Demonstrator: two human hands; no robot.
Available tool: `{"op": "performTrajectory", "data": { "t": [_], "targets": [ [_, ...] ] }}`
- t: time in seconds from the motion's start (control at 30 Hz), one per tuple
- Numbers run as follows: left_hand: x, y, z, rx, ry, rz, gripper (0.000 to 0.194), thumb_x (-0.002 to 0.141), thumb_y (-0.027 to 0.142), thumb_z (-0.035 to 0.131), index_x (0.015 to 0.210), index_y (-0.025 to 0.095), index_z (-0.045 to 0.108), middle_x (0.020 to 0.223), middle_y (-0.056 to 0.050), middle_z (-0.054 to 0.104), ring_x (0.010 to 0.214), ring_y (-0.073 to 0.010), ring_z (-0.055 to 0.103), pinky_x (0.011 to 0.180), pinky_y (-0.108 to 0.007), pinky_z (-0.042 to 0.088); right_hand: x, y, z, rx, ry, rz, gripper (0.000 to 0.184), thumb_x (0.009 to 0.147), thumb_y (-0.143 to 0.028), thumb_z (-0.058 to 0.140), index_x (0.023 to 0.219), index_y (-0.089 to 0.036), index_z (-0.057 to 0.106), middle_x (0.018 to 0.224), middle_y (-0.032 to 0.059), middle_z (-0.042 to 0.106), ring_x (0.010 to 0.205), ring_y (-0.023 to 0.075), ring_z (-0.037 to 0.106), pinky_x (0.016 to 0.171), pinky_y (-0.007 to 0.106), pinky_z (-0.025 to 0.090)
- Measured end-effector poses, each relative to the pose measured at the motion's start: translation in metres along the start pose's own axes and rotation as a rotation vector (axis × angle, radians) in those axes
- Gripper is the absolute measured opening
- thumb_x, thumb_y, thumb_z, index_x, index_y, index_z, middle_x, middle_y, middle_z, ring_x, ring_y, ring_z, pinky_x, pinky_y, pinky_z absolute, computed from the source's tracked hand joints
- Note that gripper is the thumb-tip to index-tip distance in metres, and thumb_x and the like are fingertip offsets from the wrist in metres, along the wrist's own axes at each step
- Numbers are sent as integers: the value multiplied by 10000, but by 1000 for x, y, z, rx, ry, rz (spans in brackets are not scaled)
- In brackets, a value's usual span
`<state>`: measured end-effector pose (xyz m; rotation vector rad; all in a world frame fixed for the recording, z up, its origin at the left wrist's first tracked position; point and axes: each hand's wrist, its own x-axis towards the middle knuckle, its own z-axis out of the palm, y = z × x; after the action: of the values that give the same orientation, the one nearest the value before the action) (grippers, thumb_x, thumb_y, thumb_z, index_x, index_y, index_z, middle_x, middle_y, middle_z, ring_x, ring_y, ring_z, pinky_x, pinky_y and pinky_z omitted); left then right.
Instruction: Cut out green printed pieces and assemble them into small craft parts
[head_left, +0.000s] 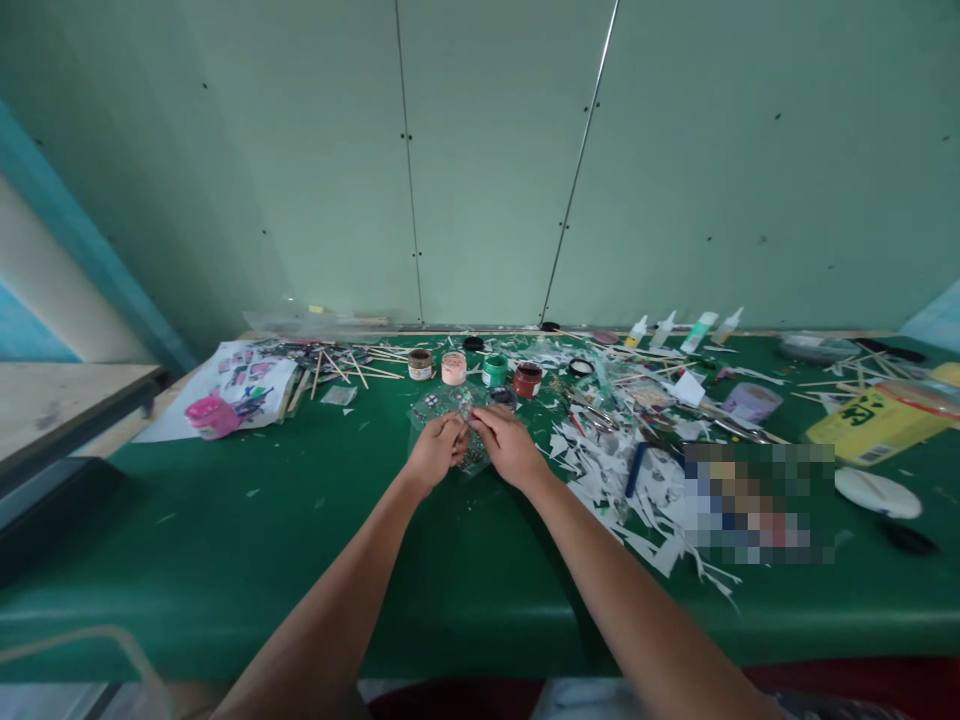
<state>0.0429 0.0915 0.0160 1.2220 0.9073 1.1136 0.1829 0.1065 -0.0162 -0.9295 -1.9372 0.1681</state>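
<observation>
My left hand (438, 450) and my right hand (511, 442) meet near the middle of the table, their fingers closed in a pinch. Whatever sits between the fingertips is too small and too covered to name. Beneath them lies a clear plastic sheet or bag (420, 420) with small coloured pieces on or in it. Just beyond stand several open paint jars: a brown one (420, 365), a peach one (454, 368), a green one (494, 371) and a dark red one (528, 380). A dark jar (502, 398) is partly hidden by my right hand.
White paper scraps (600, 480) cover the table (300, 540) to the right, with scissors (600, 415) among them. Glue bottles (699, 332) stand behind. At far right lies a yellow container (862, 420). A pink jar (212, 415) rests on printed paper (172, 412) at left, near wooden sticks (360, 372).
</observation>
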Motion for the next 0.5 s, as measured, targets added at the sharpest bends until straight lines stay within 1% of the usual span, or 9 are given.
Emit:
{"op": "performTrajectory", "data": {
  "t": [0.13, 0.27, 0.4, 0.5],
  "targets": [
    [0, 0, 0, 6, -24, 0, 288, 773, 368, 559, 601, 195, 406, 467, 85, 333, 373, -45, 270, 371, -174, 219, 1, -1, -2, -51, 14, 11, 347, 967, -321, 378, 1145, -216, 657, 969, 113, 680, 909, 253, 589, 825, 420, 478],
    [0, 1, 0, 5, -47, 3, 301, 777, 356, 544, 573, 194, 393, 449, 83, 319, 367, -48, 274, 369, -174, 220, 1, -2, -2, -59, 20, 14, 353, 971, -321, 365, 1161, -227, 648, 951, 102, 671, 899, 252, 574, 810, 411, 473],
    [-1, 2, 1, 2, -69, 5, 309, 791, 369, 523, 572, 196, 387, 449, 80, 310, 367, -51, 269, 368, -178, 231, 0, -3, -1, -79, 64, 10, 387, 977, -340, 341, 1178, -197, 641, 937, 117, 666, 879, 264, 556, 804, 418, 470],
    [-1, 2, 1, 3, -87, 5, 308, 792, 381, 526, 587, 197, 387, 458, 80, 316, 371, -52, 266, 370, -180, 238, 0, -4, -1, -90, 84, 11, 389, 979, -340, 339, 1188, -202, 637, 939, 115, 665, 862, 259, 554, 806, 411, 466]
  ]
}}
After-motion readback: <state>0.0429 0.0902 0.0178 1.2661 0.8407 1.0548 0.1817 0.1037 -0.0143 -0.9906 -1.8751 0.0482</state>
